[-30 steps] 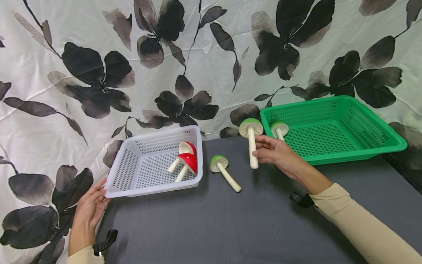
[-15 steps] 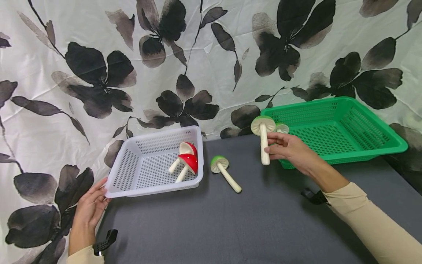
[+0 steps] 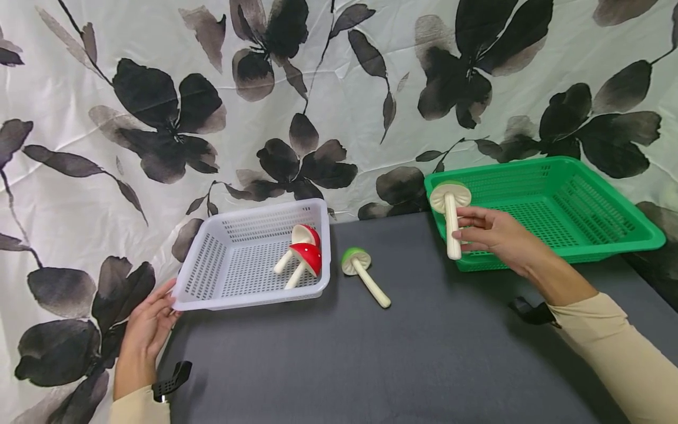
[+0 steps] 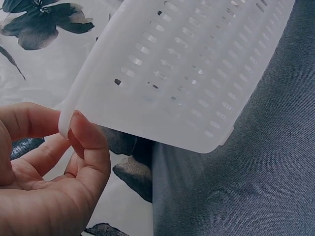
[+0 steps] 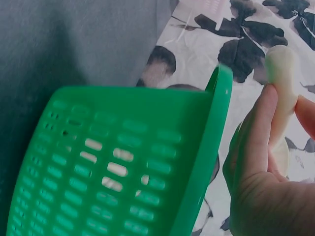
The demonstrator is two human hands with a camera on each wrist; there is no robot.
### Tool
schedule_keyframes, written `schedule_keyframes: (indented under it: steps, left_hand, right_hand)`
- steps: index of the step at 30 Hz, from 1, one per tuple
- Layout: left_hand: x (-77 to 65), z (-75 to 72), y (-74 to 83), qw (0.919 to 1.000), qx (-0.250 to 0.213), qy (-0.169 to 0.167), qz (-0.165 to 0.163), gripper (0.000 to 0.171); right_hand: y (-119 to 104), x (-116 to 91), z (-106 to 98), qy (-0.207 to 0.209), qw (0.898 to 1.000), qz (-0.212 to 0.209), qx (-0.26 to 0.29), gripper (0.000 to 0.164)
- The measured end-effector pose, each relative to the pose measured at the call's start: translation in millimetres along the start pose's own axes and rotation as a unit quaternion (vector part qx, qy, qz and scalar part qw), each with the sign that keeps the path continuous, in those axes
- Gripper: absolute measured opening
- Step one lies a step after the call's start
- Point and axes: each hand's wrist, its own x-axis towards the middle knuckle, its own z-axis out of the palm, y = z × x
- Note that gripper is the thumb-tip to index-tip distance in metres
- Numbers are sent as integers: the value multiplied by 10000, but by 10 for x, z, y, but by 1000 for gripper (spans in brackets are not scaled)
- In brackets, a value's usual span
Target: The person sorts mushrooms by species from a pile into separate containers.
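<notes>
My right hand [image 3: 500, 238] pinches the cream stem of a green-capped toy mushroom [image 3: 452, 227], held cap up over the near left corner of the green basket [image 3: 551, 259]. In the right wrist view the stem [image 5: 283, 110] lies between thumb and fingers, beside the basket's rim [image 5: 216, 123]. My left hand [image 3: 148, 330] pinches the rim corner of the white basket [image 3: 249, 303]; the left wrist view shows thumb and finger on that rim [image 4: 66, 120]. Inside the white basket are two red-capped mushrooms [image 3: 306, 259]. Another green-capped mushroom [image 3: 365, 277] lies on the table between the baskets.
A grey cloth [image 3: 339, 365] covers the table. Behind it hangs a white curtain [image 3: 365, 118] with dark flowers, close to both baskets' back sides. The mushroom seen earlier inside the green basket is hidden behind the held one.
My right hand has carried the green-capped mushroom rightward, from beside the green basket to over its left corner. The left hand keeps its grip on the white basket. The view has shifted slightly.
</notes>
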Motion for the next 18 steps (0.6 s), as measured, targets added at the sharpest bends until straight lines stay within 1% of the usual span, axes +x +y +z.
schedule_keyframes:
  steps: [3, 9, 18]
  left_hand:
    - [10, 2, 1, 10000, -47, -39, -11, 41]
    - [21, 21, 19, 10000, -35, 26, -49, 40]
    - [-1, 34, 45, 9998, 28, 131, -123, 40]
  right_hand:
    - [7, -8, -67, -6, 10000, -44, -47, 72]
    - [44, 8, -220, 38, 9999, -74, -103, 71]
    - [119, 59, -480, 46, 9996, 151, -221, 73]
